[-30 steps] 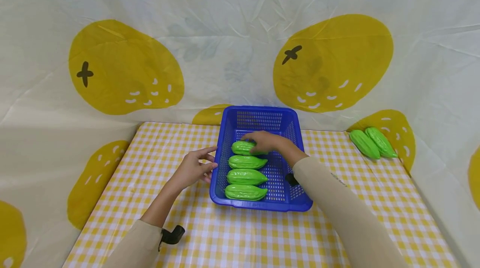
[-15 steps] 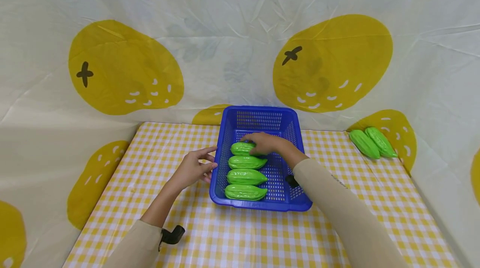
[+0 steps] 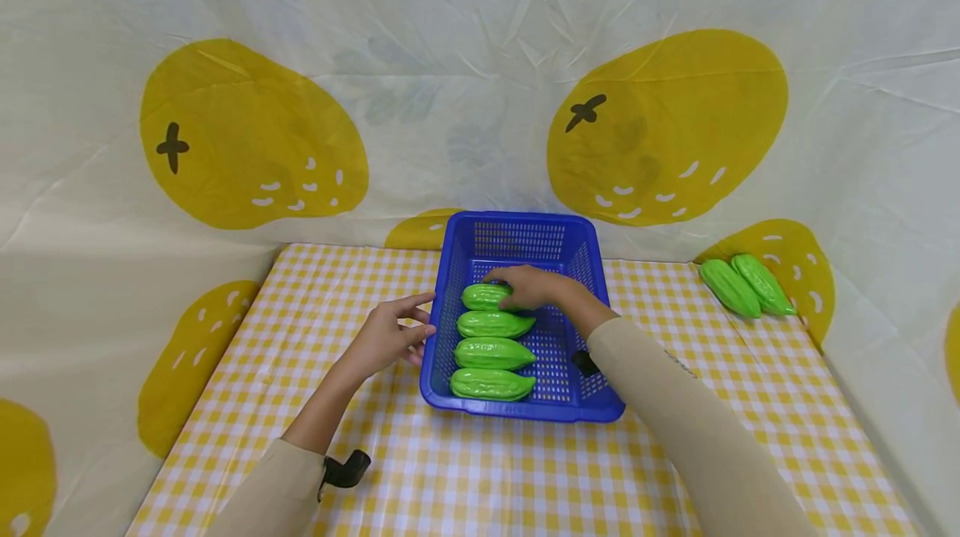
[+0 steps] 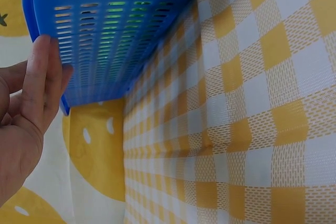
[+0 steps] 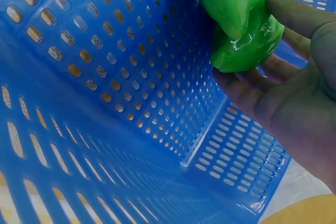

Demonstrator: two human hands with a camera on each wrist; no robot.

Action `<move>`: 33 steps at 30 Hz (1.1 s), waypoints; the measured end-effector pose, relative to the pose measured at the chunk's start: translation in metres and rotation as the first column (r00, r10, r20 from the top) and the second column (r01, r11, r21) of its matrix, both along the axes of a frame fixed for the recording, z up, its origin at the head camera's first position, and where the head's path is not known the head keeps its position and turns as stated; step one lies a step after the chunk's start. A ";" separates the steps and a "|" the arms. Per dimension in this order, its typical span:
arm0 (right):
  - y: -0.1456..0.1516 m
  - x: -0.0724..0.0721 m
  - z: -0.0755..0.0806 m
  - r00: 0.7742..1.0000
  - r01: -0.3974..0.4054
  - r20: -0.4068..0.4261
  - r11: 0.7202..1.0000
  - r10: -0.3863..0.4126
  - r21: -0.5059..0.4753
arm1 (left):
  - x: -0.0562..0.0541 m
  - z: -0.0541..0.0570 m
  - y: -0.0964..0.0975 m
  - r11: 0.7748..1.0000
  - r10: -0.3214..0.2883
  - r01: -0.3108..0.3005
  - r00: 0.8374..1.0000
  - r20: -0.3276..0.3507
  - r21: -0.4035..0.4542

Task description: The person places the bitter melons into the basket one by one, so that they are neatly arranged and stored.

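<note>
A blue plastic basket [image 3: 555, 414] with slotted walls holds several glossy green bitter melons in a row along its left side, tips pointing right. My right hand [image 3: 527, 285] reaches inside and holds the farthest bitter melon [image 3: 482, 298], thumb on the near side and fingers round the far side. The right wrist view shows this bitter melon [image 5: 257, 45] between thumb and fingers, partly behind its neighbour. Closest to it lies another bitter melon [image 3: 491, 324]. My left hand [image 3: 382, 339] rests its extended fingertips against the basket's left rim, seen also from outside in the left wrist view.
Two more bitter melons [image 3: 742, 287] lie side by side at the table's far right corner. A yellow-checked cloth [image 3: 420, 470] covers the table. Behind stands a pale curtain [image 3: 465, 103] with large yellow fruit prints, close to the basket's far end.
</note>
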State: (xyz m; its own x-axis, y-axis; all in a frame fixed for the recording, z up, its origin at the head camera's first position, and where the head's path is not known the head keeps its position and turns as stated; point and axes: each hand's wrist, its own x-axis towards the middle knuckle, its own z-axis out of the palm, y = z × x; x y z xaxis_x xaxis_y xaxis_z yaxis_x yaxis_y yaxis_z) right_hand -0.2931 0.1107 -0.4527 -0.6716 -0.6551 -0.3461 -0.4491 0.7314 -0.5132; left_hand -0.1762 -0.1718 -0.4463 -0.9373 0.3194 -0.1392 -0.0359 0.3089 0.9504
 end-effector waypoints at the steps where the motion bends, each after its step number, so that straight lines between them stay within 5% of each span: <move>1: 0.000 0.000 0.000 1.000 0.001 0.001 1.000 -0.001 -0.001 | 0.000 0.000 0.000 1.000 -0.002 0.002 1.000 0.000 0.000; 13: 0.007 0.003 0.024 0.998 0.040 0.048 0.999 -0.039 -0.019 | -0.001 0.000 0.001 1.000 0.002 -0.002 1.000 0.011 0.003; 33: 0.031 0.000 0.089 0.995 0.072 -0.058 0.995 -0.076 -0.063 | -0.001 0.001 -0.001 1.000 0.009 -0.009 0.999 0.031 -0.001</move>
